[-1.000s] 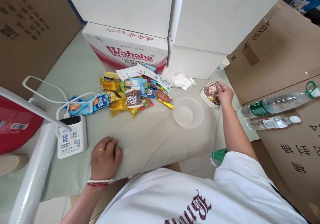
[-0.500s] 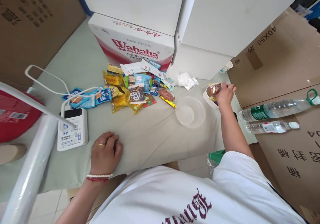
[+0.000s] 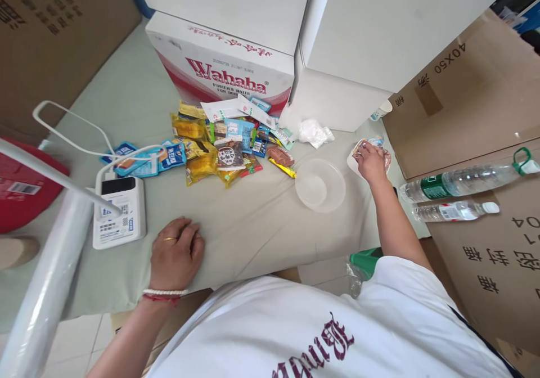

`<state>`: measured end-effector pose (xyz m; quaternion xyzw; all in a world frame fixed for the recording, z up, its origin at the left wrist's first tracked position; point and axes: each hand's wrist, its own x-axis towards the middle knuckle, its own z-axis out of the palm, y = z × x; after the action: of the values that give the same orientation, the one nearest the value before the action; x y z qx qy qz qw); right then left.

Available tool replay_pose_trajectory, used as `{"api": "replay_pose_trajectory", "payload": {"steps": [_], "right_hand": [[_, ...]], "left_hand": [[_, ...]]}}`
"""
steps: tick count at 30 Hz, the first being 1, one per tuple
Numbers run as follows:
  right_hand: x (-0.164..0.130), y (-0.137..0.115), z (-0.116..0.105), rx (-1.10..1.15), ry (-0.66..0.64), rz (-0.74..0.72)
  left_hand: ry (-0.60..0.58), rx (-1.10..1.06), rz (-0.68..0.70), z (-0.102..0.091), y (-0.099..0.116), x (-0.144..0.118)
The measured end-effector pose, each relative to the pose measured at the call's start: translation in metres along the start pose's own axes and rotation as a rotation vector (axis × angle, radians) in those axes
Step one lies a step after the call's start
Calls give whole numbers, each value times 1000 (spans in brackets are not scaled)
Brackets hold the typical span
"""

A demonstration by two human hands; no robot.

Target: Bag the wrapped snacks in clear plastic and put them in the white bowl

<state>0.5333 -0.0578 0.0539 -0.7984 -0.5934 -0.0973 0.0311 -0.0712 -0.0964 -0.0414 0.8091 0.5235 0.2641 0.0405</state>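
My right hand (image 3: 370, 161) is over a small white container (image 3: 353, 164) at the right of the table, its fingers closed on a brown-and-clear snack packet (image 3: 358, 152). More shiny wrapping (image 3: 386, 157) shows beside the fingers, and the fingertips are partly hidden. My left hand (image 3: 175, 254) rests on the cloth near the front edge, fingers curled in and nothing visible in them. Left of the container stands a clear plastic bowl (image 3: 320, 187) with nothing seen inside. A heap of wrapped snacks (image 3: 230, 153) lies left of the bowl.
Behind the snacks stands a Wahaha carton (image 3: 228, 74), beside white boxes (image 3: 350, 35). A crumpled white bag (image 3: 314, 133) lies near them. At left are a white power bank (image 3: 120, 220) with a cable and blue packets (image 3: 143, 161). Water bottles (image 3: 459, 185) lie at right.
My right hand has shifted slightly left and lower over the container; the packet there has turned, and more wrapping shows to its right. The left hand stays on the cloth.
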Motion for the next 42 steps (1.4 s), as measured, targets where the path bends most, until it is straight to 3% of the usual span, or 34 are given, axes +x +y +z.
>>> {"api": "replay_pose_trajectory", "payload": {"steps": [5,9,14,19,23,26,30,34,38,41,42], "right_hand": [[-27,-1,3,-91,27,14],[-36,16,18,-97,31,56],[1,49,33,-78,-5,58],[42,56,24,-112,-41,102],[54,35,1,-128,21,117],[64,2,-7,-68,126,27],[89,-50,16,206,-37,-87],[106,-80,41,511,-134,135],[88,-72,29,614,-96,271],[36,-59,-6,809,-50,345],[11,-60,-21,1027,-17,374]], "left_hand": [[15,-5,18,0,0,0],[8,3,18,0,0,-1],[-11,-9,-8,0,0,-1],[-17,-20,-31,1,0,-1],[-14,-83,-85,-3,1,-2],[16,-134,-129,-10,4,-6],[37,-125,-121,-18,11,-15],[39,-117,-79,-34,20,-32],[104,-172,-146,-60,34,-49],[87,-269,-290,-76,47,-49],[55,-323,-323,-80,53,-44]]}}
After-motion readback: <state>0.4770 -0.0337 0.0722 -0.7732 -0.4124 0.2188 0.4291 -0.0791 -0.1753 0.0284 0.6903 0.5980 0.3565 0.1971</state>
